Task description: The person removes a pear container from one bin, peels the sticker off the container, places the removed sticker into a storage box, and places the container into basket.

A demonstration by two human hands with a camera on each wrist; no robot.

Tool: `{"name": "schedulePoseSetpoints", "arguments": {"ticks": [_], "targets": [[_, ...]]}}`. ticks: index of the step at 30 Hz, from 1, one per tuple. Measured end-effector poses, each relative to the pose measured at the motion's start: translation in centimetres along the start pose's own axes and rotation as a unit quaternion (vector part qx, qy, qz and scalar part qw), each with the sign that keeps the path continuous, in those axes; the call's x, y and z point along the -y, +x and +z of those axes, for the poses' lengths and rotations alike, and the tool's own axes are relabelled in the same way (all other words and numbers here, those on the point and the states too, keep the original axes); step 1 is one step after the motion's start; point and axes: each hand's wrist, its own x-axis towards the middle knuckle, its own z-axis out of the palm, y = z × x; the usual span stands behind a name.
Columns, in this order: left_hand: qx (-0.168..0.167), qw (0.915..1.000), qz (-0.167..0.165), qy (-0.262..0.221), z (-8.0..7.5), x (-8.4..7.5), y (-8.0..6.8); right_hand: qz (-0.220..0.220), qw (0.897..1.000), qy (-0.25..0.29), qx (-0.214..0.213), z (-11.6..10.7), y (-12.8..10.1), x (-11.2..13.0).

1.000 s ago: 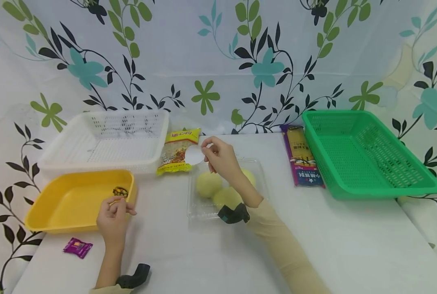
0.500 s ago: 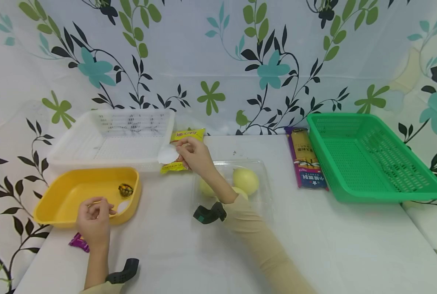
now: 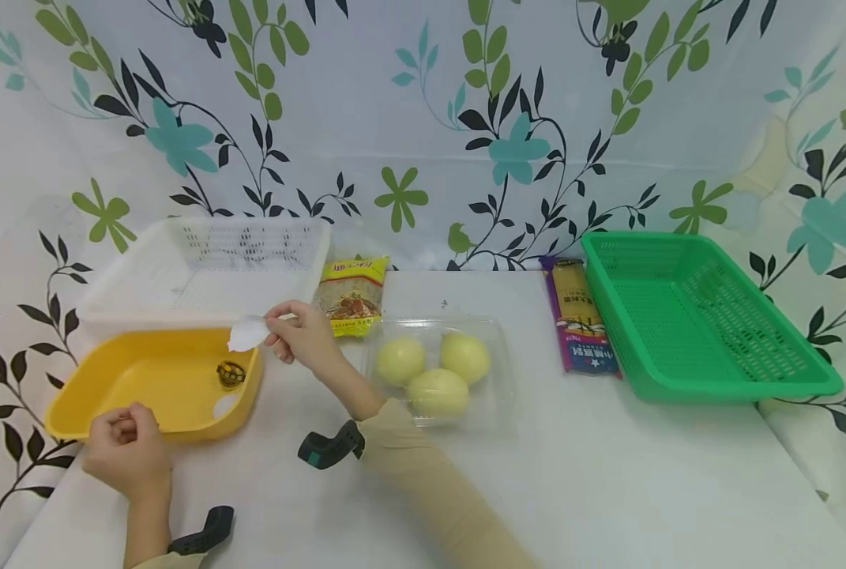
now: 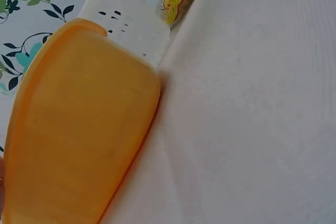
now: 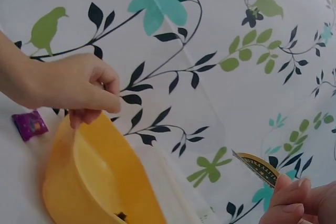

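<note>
My right hand (image 3: 305,336) pinches a round label at its edge, near the back right corner of a yellow basin (image 3: 124,363). Its white side shows in the head view; in the right wrist view the label (image 5: 257,166) has black and gold print. My left hand (image 3: 127,454) is at the basin's front rim, its fingers loosely curled with nothing visible in them. Inside the basin lie a black and gold round label (image 3: 231,374) and a white disc (image 3: 224,406). A small purple wrapped packet (image 5: 30,124) lies on the table, hidden behind the left hand in the head view.
Behind the basin stands a white basket (image 3: 209,276), beside a yellow food packet (image 3: 353,296). A clear plastic box (image 3: 497,395) holds three pale yellow-green fruits (image 3: 438,393). Farther right are a purple pasta packet (image 3: 580,316) and a green basket (image 3: 714,316).
My right hand has carried the label leftward, from over the clear box to the basin's corner. My left hand has moved left and nearer to me, covering the purple packet in the head view.
</note>
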Motion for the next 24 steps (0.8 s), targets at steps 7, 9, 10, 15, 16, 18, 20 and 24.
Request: {"name": "schedulePoseSetpoints", "arguments": {"ticks": [7, 9, 10, 15, 16, 18, 20, 24], "targets": [[0.007, 0.9970, -0.077, -0.002, 0.1, 1.1, 0.4, 0.083, 0.997, 0.000, 0.011, 3.5, 0.4, -3.3], [0.011, 0.9952, -0.096, 0.011, -0.1, 1.4, 0.4, 0.110, 0.994, -0.004, 0.015, 4.7, 0.5, -4.1], [0.012, 0.9948, -0.100, 0.016, -0.2, 1.6, 0.4, 0.121, 0.992, -0.008, 0.017, 5.3, 0.6, -4.4], [0.010, 0.9952, -0.097, 0.007, -0.7, 1.8, 0.6, 0.137, 0.990, -0.018, 0.022, 7.6, 0.9, -5.2], [0.009, 0.9954, -0.096, 0.002, -0.8, 1.8, 0.6, 0.137, 0.990, -0.023, 0.022, 7.9, 0.9, -5.3], [0.011, 0.9948, -0.101, -0.003, -0.9, 1.8, 0.7, 0.140, 0.990, -0.028, 0.024, 8.4, 0.9, -5.6], [0.016, 0.9938, -0.109, -0.009, -0.9, 1.9, 0.7, 0.143, 0.989, -0.041, 0.025, 8.7, 0.7, -5.9], [0.024, 0.9919, -0.123, -0.020, -0.8, 2.2, 0.5, 0.144, 0.988, -0.049, 0.024, 8.9, 0.5, -6.9]]}}
